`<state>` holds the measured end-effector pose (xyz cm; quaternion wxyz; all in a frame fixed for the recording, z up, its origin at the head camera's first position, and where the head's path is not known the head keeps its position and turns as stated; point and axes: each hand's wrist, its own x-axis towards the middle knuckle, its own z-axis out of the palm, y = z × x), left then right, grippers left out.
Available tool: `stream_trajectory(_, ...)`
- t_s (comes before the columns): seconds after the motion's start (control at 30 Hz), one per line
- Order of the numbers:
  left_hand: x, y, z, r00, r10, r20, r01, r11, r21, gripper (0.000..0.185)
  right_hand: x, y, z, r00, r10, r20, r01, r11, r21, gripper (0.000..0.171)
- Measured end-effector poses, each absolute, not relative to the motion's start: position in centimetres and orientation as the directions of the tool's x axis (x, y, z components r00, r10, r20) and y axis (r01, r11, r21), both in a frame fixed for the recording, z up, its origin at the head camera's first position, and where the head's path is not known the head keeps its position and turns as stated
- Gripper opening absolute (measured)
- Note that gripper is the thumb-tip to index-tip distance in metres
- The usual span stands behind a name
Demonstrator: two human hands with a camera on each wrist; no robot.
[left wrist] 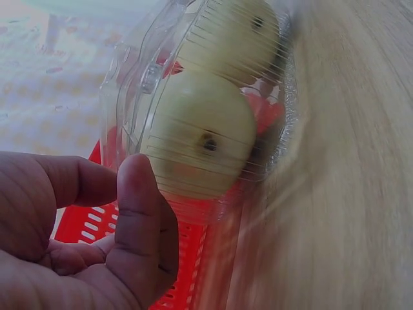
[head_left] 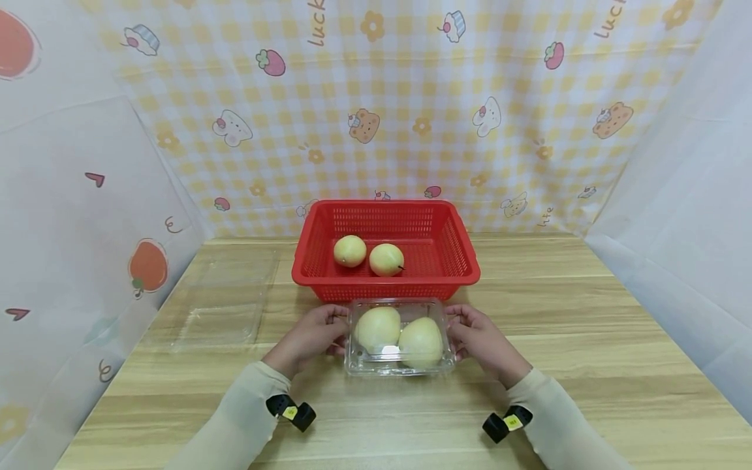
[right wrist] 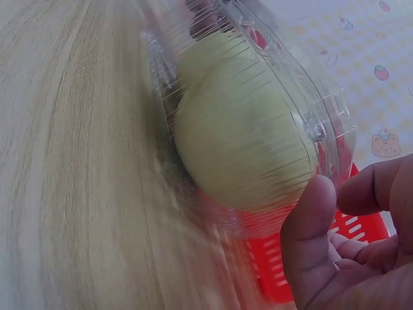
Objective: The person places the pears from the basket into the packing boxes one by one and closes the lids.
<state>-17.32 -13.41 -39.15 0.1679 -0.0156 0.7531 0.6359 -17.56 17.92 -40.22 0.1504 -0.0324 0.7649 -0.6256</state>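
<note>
While the left hand (head_left: pixel 317 334) pinches the left edge of a clear plastic container (head_left: pixel 376 371) between thumb and fingers, the right hand (head_left: pixel 478 338) pinches the opposite edge in the same way, so the container sits directly between the two, low over the tabletop (head_left: pixel 587 339). Inside it, a left pear (head_left: pixel 378 328) lies nearer the left hand and a right pear (head_left: pixel 421 344) nearer the right hand, both pale yellow and side by side under the clear plastic. In the left wrist view, the pear closest to that hand shows a dark pit on its end. Both wrist views are somewhat blurred along the container's lower side, and I cannot tell whether its whole base touches the tabletop.

Just beyond both hands stands a red basket (head_left: pixel 378 289) with slotted walls, holding two more pears: one (head_left: pixel 350 251) farther to the left, the other (head_left: pixel 386 260) with a dark stem pointing toward the right hand's side. Well to the left of the left hand lies other clear plastic packaging (head_left: pixel 220 323). Behind the basket, farthest from the hands, hangs a yellow-checked cloth (head_left: pixel 411 91).
</note>
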Motion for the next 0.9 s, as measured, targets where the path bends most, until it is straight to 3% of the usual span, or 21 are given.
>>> stream_trajectory(0.9,-16.8,-12.1,-38.8,-0.94,0.247,-0.234,-0.199,0.161,0.967,0.036,-16.7,19.3,-39.2,-0.96,-0.237,-0.152,0.092,0.248,-0.964,0.04)
